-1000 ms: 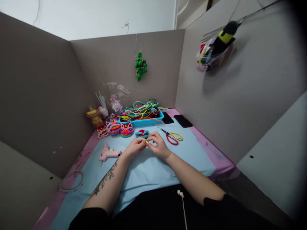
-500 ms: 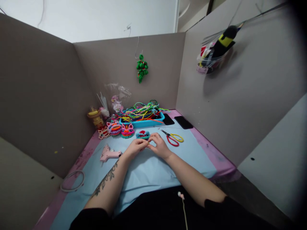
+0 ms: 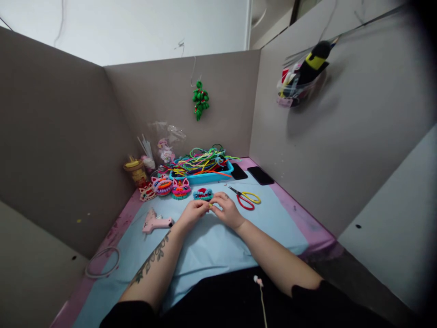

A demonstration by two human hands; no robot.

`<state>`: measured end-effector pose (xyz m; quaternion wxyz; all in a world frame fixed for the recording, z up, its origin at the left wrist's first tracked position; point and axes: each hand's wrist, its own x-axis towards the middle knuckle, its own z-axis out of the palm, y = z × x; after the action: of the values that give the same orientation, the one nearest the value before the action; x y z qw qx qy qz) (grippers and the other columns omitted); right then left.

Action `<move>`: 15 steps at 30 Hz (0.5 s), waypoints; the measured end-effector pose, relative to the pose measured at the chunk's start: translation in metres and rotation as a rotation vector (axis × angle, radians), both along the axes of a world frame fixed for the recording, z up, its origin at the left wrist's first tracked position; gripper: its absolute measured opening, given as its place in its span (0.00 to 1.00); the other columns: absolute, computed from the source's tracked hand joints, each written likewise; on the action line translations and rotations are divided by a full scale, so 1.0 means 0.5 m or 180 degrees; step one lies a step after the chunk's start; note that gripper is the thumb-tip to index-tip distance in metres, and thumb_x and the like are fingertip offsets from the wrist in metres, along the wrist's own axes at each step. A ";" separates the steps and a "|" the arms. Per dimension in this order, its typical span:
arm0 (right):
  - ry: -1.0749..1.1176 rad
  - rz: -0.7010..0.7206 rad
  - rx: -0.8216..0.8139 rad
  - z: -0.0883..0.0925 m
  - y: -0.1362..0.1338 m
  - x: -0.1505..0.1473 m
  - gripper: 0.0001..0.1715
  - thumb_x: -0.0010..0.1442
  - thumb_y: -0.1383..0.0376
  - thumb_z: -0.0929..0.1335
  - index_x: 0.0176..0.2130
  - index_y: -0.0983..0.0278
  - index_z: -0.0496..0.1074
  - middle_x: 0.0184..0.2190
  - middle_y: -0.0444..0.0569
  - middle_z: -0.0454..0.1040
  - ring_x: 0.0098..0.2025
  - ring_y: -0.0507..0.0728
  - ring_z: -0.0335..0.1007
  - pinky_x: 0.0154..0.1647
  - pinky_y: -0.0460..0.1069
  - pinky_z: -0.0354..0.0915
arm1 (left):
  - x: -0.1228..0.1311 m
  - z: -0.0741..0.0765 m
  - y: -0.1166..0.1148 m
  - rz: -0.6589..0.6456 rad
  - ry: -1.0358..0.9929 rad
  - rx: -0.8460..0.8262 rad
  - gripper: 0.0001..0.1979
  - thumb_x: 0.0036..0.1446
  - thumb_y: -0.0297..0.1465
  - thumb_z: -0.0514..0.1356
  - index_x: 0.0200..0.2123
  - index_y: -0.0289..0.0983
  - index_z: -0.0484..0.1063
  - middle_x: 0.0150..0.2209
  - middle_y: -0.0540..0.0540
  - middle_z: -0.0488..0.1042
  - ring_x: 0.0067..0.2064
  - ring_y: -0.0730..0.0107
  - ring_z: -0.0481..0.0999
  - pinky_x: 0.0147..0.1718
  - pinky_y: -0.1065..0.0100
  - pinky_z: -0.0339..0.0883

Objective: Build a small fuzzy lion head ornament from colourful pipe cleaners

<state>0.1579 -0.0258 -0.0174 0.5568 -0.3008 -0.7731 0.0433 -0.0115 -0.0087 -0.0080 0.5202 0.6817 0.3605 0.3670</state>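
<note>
My left hand point(image 3: 194, 214) and my right hand point(image 3: 226, 210) meet over the light blue cloth, fingertips pinched together. Between them sits a small yellow piece point(image 3: 210, 206), too small to make out fully; it looks like a bit of pipe cleaner. Just behind my fingers lies a blue and red pipe-cleaner figure point(image 3: 202, 194). To the right of my hands are scissors point(image 3: 246, 198) with one red and one yellow handle loop. On the left a pink glue gun point(image 3: 156, 222) rests on its side.
A blue tray point(image 3: 201, 177) heaped with colourful pipe cleaners stands at the back. Several finished figures point(image 3: 180, 189) sit to its front left, near a yellow-lidded cup point(image 3: 134, 169). Two dark phones point(image 3: 260, 175) lie at the right. A coiled cable point(image 3: 102, 263) is at the left edge. Grey partitions enclose the table.
The yellow piece now shows between my fingertips, which have parted slightly. The view has shifted a little; the things on the table stay in place.
</note>
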 end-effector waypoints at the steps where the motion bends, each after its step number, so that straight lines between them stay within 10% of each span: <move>1: -0.0028 -0.0003 0.0043 0.000 0.000 0.000 0.04 0.58 0.68 0.65 0.36 0.63 0.71 0.34 0.51 0.68 0.41 0.57 0.65 0.43 0.54 0.65 | 0.000 -0.003 0.001 -0.0005 -0.0040 -0.0031 0.19 0.52 0.43 0.57 0.20 0.32 0.65 0.16 0.54 0.57 0.21 0.80 0.52 0.21 0.73 0.43; 15: 0.0322 -0.0133 0.0162 0.001 0.004 -0.002 0.05 0.58 0.65 0.66 0.35 0.63 0.72 0.32 0.49 0.69 0.36 0.55 0.67 0.38 0.51 0.67 | 0.018 0.010 -0.015 -0.0091 -0.0766 -0.0777 0.18 0.48 0.42 0.61 0.23 0.32 0.65 0.18 0.55 0.56 0.19 0.82 0.50 0.18 0.73 0.39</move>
<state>0.1570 -0.0240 -0.0171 0.6035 -0.3000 -0.7383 0.0272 -0.0023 -0.0164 -0.0029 0.6437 0.5696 0.3278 0.3921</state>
